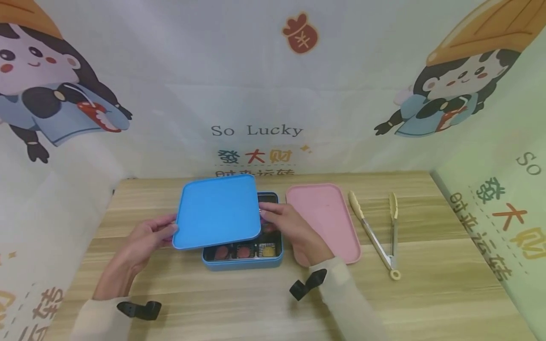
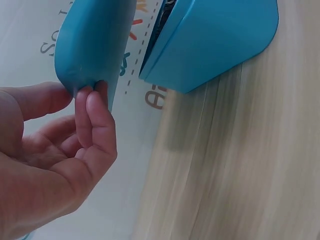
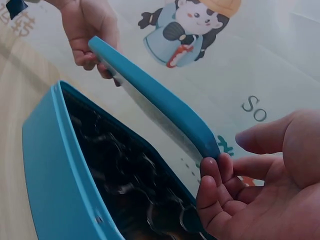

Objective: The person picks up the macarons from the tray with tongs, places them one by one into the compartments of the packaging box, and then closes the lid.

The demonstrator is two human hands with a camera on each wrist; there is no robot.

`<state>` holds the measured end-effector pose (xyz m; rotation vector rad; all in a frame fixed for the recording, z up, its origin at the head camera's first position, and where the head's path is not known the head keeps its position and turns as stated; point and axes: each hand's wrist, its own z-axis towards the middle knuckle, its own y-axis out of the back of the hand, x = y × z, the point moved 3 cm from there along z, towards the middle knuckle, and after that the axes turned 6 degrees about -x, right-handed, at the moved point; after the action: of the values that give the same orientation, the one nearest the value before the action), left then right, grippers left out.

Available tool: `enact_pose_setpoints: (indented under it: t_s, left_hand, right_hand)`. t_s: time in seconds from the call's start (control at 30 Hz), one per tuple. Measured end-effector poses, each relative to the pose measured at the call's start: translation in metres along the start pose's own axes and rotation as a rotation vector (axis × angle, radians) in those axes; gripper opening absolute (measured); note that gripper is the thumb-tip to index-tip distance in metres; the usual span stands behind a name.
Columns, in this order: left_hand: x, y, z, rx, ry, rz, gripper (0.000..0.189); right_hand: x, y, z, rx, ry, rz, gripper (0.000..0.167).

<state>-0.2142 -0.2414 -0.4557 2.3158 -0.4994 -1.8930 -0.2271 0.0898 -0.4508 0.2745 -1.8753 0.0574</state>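
A blue square lid (image 1: 218, 212) is held tilted above a matching blue box (image 1: 245, 265), shifted to its left so the front and right of the box show. Inside the box, round reddish pieces (image 1: 243, 251) and a yellow piece (image 1: 267, 250) sit in divided compartments; the lid hides others. My left hand (image 1: 147, 240) pinches the lid's left edge between thumb and fingers. At the right edge, my right hand (image 1: 294, 228) holds the lid with its fingers curled under the rim. In the right wrist view that thumb stands off the lid (image 3: 160, 100).
Just right of the box lies a pink tray (image 1: 326, 213), partly behind my right forearm. Further right, metal tongs with cream tips (image 1: 379, 239) lie spread on the wooden table (image 1: 187, 298). A printed cloth (image 1: 179, 104) rises along the table's back and sides.
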Motion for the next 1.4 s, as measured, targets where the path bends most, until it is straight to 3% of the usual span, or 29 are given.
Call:
enact_pose_setpoints:
  t_s: [0.2, 0.47, 0.8, 0.97, 1.07, 1.2, 1.4]
  left_hand:
    - [-0.009, -0.007, 0.004, 0.025, 0.000, 0.066, 0.058]
    - [-0.027, -0.011, 0.004, 0.034, -0.079, 0.187, 0.056]
    - [-0.043, -0.020, 0.000, -0.048, -0.160, 0.366, 0.045]
    - [-0.049, -0.026, 0.004, -0.075, -0.183, 0.407, 0.048]
    - [-0.051, -0.027, 0.006, -0.087, -0.168, 0.410, 0.056]
    - [-0.052, -0.027, 0.007, -0.077, -0.164, 0.333, 0.071]
    - [-0.055, -0.025, 0.006, -0.033, -0.226, 0.223, 0.072]
  right_hand:
    - [0.002, 0.011, 0.002, 0.014, 0.136, -0.134, 0.037]
    - [0.001, 0.021, -0.003, 0.029, 0.152, -0.080, 0.039]
    - [0.011, 0.023, -0.014, -0.084, 0.131, -0.110, 0.039]
    - [0.014, 0.026, -0.017, -0.128, 0.148, -0.112, 0.041]
    - [0.016, 0.028, -0.019, -0.122, 0.164, -0.104, 0.043]
    - [0.020, 0.029, -0.023, -0.123, 0.194, -0.115, 0.048]
    - [0.026, 0.030, -0.028, -0.141, 0.240, -0.145, 0.052]
